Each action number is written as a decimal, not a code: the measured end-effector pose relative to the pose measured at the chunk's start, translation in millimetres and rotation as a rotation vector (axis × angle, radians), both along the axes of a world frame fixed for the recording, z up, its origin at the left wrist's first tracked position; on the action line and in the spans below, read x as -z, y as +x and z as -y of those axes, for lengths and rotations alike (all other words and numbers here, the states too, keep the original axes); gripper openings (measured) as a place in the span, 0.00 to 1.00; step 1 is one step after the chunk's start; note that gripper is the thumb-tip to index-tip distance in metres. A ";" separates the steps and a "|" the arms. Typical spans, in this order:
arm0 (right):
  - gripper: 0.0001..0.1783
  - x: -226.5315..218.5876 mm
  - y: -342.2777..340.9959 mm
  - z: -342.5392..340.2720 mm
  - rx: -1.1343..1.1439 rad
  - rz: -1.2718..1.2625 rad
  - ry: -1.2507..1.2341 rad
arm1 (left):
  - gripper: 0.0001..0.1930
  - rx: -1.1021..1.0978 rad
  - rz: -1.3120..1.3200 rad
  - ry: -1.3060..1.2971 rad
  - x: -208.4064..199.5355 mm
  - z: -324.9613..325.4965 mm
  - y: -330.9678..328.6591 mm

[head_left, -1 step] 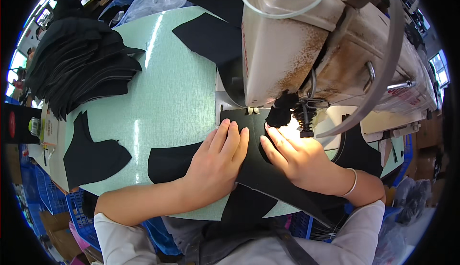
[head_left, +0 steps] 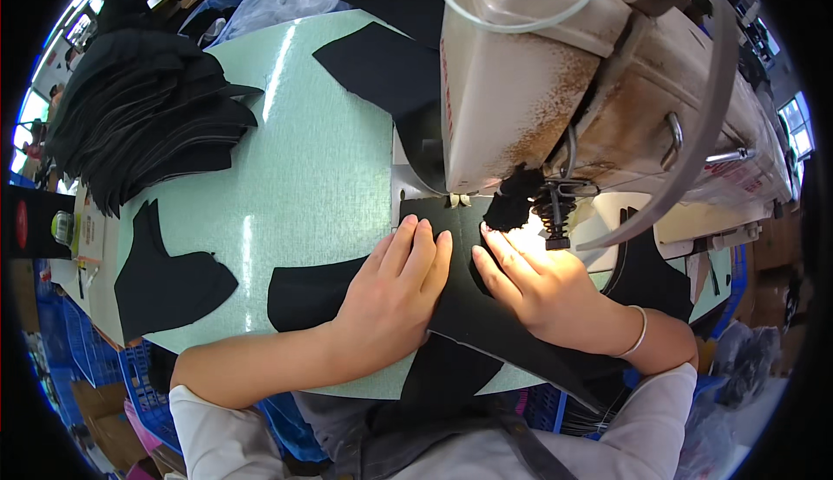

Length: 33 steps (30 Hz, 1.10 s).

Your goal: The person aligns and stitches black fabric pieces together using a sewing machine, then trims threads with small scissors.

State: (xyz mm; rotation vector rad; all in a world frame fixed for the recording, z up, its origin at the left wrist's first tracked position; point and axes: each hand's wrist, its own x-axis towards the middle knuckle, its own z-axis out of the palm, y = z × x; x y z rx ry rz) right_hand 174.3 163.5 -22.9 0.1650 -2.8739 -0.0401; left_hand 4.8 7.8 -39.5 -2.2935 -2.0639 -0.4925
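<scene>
Both my hands lie on a black fabric piece [head_left: 460, 306] just in front of a sewing machine [head_left: 512, 72]. My left hand [head_left: 395, 276] rests flat on its left part, fingers stretched toward the machine. On the right part my right hand [head_left: 538, 285] presses down with fingers extended, the fingertips near a black fuzzy pad [head_left: 508, 207] and a spring-loaded thread tension part [head_left: 555, 211]. The fabric's far edge runs under the machine's head, by a small pale metal foot [head_left: 458, 200]. A seam line runs along the fabric between my hands. The needle itself I cannot make out.
A tall stack of black cut pieces [head_left: 156, 116] stands at the far left of the pale green table [head_left: 321, 176]. One loose black piece [head_left: 169, 276] lies nearer. More black fabric [head_left: 373, 68] lies behind the machine head. Blue baskets [head_left: 152, 393] stand below the table's edge.
</scene>
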 end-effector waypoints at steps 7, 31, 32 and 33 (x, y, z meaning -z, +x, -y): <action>0.27 -2.9 0.0 -4.2 0.009 0.106 -0.017 | 0.36 0.000 0.026 0.012 1.4 -1.7 -2.4; 0.24 -4.4 -2.2 -23.2 0.087 0.221 -0.013 | 0.36 0.181 0.181 -0.075 -20.2 -13.1 -42.8; 0.24 -8.6 -1.1 -22.4 0.089 0.220 -0.013 | 0.36 0.186 0.171 -0.124 -23.3 -10.8 -45.1; 0.15 -13.3 -0.2 -22.2 0.085 0.194 -0.010 | 0.37 0.217 0.190 -0.139 -27.7 -8.4 -48.5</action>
